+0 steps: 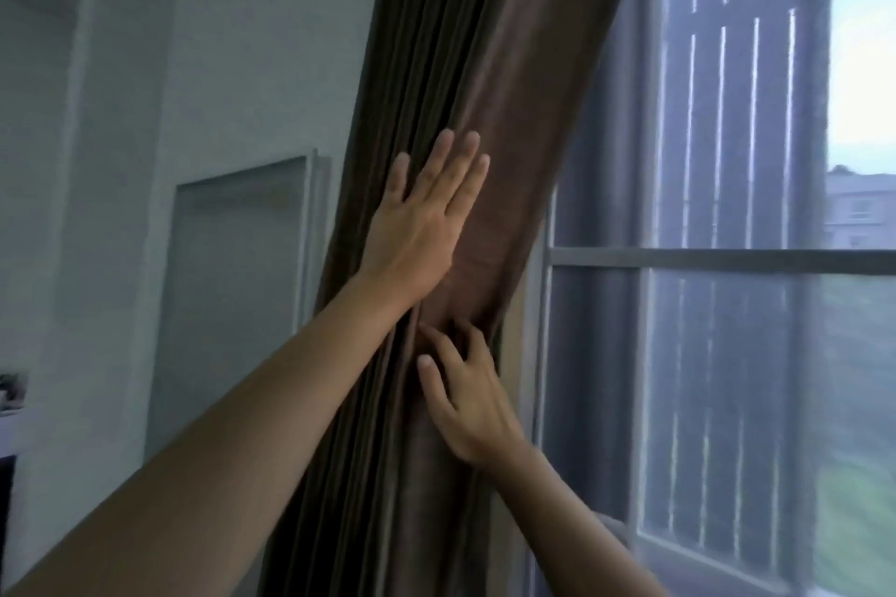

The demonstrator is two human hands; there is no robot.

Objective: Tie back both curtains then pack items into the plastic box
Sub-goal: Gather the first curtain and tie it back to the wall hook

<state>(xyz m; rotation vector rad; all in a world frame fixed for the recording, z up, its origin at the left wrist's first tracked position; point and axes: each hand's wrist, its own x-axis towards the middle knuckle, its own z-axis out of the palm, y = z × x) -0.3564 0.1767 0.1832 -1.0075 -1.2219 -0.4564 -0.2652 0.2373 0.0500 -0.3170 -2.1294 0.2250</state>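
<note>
At frame centre, curtain [485,63], brown and gathered, runs from 12 to 6 o'clock. Left hand [426,213] lies flat against it, fingers straight, gripping nothing. Right hand [468,402], just toward 6 o'clock of it, has fingers curled into the folds, pinching fabric. Window [703,257] at 3 o'clock; wall panel [237,281] at 9 o'clock.

A pale ledge [12,427] is projecting into view at the far left edge, between 8 and 9 o'clock, against the white wall [121,63]. A few small dark items [12,385], too blurred to identify, are sitting directly on its top. A dark recess [5,499] is showing beneath it.
</note>
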